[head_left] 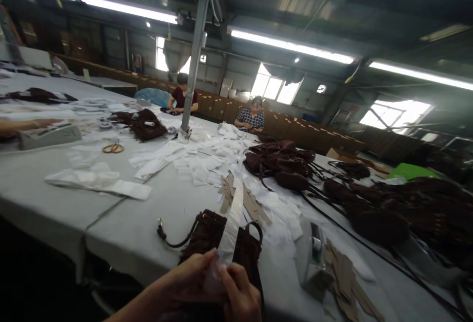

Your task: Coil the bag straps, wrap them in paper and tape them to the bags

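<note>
A dark brown fringed bag (207,231) lies at the table's near edge, its strap with a metal clasp reaching left. Across the bag runs a long white strip (233,218) of thin, paper-like material. My left hand (192,275) pinches the strip's near end between thumb and fingers. Close beside it, my right hand (240,292) grips the same end with curled fingers. Both hands are over the bag and hide part of it. Something whitish and translucent is bunched between them; its shape is blurred.
A grey tape dispenser (314,258) and brown card strips (343,272) lie to the right. Brown bags (281,159) are heaped beyond. White paper scraps (199,159) cover the middle; scissors (113,148) lie left. A co-worker's hand (46,122) is near another dispenser (51,136). Two people sit across.
</note>
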The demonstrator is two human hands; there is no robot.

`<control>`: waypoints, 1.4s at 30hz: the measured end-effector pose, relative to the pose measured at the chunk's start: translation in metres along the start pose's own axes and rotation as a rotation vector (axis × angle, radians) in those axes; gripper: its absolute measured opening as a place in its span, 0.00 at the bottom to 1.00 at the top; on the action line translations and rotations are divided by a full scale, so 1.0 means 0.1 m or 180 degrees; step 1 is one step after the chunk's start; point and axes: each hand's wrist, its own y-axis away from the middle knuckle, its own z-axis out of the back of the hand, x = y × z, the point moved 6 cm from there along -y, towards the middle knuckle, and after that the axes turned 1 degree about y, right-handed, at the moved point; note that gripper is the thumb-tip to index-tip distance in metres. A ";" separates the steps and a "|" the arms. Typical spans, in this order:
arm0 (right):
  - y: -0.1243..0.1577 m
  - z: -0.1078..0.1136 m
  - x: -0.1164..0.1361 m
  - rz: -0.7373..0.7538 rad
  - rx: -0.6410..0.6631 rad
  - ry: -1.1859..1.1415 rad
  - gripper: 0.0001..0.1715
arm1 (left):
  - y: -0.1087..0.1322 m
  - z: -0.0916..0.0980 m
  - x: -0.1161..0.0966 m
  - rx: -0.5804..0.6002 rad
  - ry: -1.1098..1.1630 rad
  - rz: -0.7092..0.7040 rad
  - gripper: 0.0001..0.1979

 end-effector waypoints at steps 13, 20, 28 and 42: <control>0.57 0.19 -0.39 -0.3303 -0.0749 -0.1529 0.31 | -0.03 -0.17 -0.18 -0.0421 0.0302 -0.0415 0.20; 0.48 0.02 -0.17 -0.3841 -0.0319 -0.2348 0.28 | -0.02 -0.33 -0.16 -0.0320 0.0217 -0.0456 0.19; 0.37 0.08 -0.12 -0.3205 -0.0007 -0.0961 0.22 | 0.04 -0.26 0.14 -0.0071 0.0124 0.0165 0.20; 0.36 0.60 -0.08 -0.3179 -0.0315 -0.1258 0.28 | -0.20 -0.20 -0.26 -0.0597 0.0383 -0.0405 0.23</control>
